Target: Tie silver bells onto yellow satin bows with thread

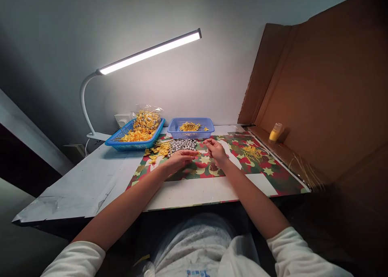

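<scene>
Over the middle of the patterned mat, my left hand has its thumb and fingers pressed together, with a tiny yellow bit at the tips that is too small to name. Slightly higher and to the right, my right hand is closed in a pinch. A thin yellow thread hangs below it towards the table edge; its upper end is hidden by the hand. Just behind my left hand lie many shiny silver beads in a dense patch. Yellow ribbon-like pieces are heaped to their left.
A blue basket at the back left holds yellow pieces and a clear bag. Behind the beads stands a lilac basket with yellow pieces. Cut yellow threads lie right. A small yellow-filled bottle stands by the cardboard. A lamp shines overhead.
</scene>
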`<state>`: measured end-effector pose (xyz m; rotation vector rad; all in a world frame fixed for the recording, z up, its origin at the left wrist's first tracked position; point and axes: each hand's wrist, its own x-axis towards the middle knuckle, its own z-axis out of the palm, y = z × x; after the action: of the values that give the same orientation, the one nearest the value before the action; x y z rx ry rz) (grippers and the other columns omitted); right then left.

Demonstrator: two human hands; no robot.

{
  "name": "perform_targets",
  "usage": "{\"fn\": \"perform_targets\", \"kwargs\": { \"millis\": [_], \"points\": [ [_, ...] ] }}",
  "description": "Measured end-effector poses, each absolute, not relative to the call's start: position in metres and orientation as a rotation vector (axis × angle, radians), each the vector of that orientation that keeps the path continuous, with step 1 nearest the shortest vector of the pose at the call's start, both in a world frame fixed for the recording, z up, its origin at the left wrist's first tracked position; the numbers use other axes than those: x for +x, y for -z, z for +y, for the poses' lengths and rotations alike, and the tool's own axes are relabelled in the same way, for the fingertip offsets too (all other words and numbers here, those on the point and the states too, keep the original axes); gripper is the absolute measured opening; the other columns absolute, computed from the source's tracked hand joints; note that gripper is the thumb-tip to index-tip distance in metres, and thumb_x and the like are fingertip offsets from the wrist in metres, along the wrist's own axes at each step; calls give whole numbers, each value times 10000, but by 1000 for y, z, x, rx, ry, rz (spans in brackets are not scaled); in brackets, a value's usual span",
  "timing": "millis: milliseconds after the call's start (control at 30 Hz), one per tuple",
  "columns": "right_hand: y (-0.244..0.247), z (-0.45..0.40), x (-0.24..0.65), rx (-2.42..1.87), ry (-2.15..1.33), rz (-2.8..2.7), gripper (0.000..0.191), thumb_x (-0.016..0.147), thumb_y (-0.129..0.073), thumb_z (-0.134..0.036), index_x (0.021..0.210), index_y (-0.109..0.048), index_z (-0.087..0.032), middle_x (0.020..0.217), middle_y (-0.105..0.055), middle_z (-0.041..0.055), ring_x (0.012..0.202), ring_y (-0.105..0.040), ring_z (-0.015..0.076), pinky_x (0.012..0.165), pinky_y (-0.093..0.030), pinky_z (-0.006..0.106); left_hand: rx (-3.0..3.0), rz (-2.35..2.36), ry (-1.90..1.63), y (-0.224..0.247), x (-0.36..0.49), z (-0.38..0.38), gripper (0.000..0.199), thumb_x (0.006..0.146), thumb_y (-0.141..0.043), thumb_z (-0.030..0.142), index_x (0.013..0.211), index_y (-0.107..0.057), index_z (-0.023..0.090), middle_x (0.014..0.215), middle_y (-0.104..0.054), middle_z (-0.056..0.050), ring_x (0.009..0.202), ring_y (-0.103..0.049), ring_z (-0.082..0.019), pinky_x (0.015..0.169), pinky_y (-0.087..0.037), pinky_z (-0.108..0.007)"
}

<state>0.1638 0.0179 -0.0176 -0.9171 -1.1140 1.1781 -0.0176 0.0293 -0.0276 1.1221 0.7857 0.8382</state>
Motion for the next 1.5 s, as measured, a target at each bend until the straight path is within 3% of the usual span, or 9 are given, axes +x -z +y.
{"fn": "perform_targets", "kwargs": {
  "millis": [167,433,733,1000,1500],
  "points": [
    [19,19,166,-915,-1033,-1198,310,661,-701,-505,730,-614,-215,565,-483,-53,477,-343,78,469,-263,247,1070,767,-913,26,-18,30,293,572,-767,54,850,-758,146,817,-723,-52,630,-595,-81,618,-457,-207],
    [24,4,160,-946,-607,-1769,180,850,-514,-326,726,-551,-201,605,-500,-29,556,-439,117,544,-336,253,926,651,-1043,19,-22,30,319,601,-747,22,905,-738,118,687,-690,-28,594,-592,-78,586,-469,-185],
    [29,4,157,-1028,-454,-1860,135,870,-468,-245,789,-570,-209,677,-627,12,577,-537,150,571,-373,267,879,586,-1057,20,-20,30,318,600,-726,-51,861,-745,128,805,-727,-31,548,-587,-49,547,-496,-158],
    [30,0,154,-960,-453,-1871,144,856,-446,-201,752,-546,-205,585,-512,-26,514,-423,117,521,-321,245,863,517,-1029,21,-20,29,349,582,-747,-46,877,-746,140,820,-730,-18,595,-624,-60,603,-526,-156],
    [28,-3,155,-894,-469,-1872,152,848,-429,-160,763,-549,-202,672,-574,-11,586,-499,129,567,-363,249,827,491,-1007,24,-22,30,349,618,-711,-61,895,-743,149,761,-705,-17,611,-619,-62,646,-516,-164]
  ]
}}
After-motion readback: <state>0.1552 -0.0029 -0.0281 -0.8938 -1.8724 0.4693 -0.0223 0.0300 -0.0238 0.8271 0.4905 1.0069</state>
